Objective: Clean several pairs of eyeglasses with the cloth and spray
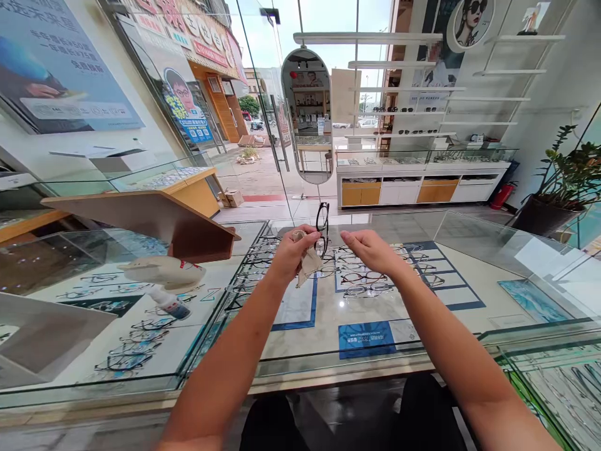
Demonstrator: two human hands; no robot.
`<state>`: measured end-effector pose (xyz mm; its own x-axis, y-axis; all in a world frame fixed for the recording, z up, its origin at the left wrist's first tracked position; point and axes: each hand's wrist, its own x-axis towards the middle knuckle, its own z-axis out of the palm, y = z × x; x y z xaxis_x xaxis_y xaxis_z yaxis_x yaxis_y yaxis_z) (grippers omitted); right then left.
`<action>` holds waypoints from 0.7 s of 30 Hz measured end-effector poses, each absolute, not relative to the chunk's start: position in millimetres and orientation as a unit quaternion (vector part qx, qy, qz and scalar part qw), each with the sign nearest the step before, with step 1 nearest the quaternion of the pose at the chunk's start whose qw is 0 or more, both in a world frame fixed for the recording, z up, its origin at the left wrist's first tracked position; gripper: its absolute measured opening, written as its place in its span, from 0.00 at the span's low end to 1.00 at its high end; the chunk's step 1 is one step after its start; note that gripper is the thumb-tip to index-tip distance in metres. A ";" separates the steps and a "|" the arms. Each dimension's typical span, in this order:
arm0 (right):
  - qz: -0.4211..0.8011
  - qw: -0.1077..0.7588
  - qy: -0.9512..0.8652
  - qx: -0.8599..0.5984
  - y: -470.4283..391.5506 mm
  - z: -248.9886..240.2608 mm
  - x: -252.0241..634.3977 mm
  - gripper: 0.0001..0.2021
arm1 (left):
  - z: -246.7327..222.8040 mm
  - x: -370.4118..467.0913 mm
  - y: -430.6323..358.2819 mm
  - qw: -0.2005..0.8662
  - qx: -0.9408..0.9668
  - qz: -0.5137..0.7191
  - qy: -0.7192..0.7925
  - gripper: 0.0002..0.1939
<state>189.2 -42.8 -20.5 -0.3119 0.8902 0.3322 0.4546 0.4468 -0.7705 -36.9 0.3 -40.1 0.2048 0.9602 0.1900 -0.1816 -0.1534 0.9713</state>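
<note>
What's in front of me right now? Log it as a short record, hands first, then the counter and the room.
Left hand: holding glasses and a cloth
Right hand: nearest the glasses, fingers curled, nothing visible in it
Under the counter glass: rows of frames, a blue card
On the glass, left: bottle, tipped over
Beyond: oval mirror, wall shelves
Far right: potted plant, fire extinguisher

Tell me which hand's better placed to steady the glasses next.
Probably the right hand: it's close beside the glasses, nothing visible in it, while the left hand holds them and the cloth.
</note>
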 end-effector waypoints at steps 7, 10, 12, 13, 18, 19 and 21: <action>0.322 0.424 -0.720 -0.446 -17.6 -63.8 190.6 0.36 | -54.5 -21.1 -3.8 0.540 0.556 0.510 0.373 0.26; 0.314 0.429 -0.725 -0.437 -18.6 -73.0 186.2 0.30 | -61.6 -19.3 -2.0 0.538 0.567 0.497 0.377 0.26; 0.324 0.444 -0.720 -0.423 -21.7 -76.1 181.7 0.25 | -65.2 -18.9 0.2 0.533 0.569 0.499 0.378 0.25; 0.333 0.455 -0.714 -0.416 -23.3 -76.7 179.6 0.23 | -66.4 -18.8 1.2 0.530 0.569 0.504 0.377 0.25; 0.369 0.517 -0.659 -0.402 -29.3 -72.4 174.1 0.22 | -66.2 -18.2 1.0 0.528 0.568 0.515 0.366 0.25; 0.371 0.523 -0.652 -0.404 -30.0 -71.0 173.8 0.22 | -65.8 -17.6 0.1 0.533 0.567 0.511 0.364 0.25; 0.373 0.527 -0.645 -0.409 -30.8 -68.9 173.5 0.23 | -65.8 -16.2 -1.4 0.540 0.568 0.505 0.360 0.25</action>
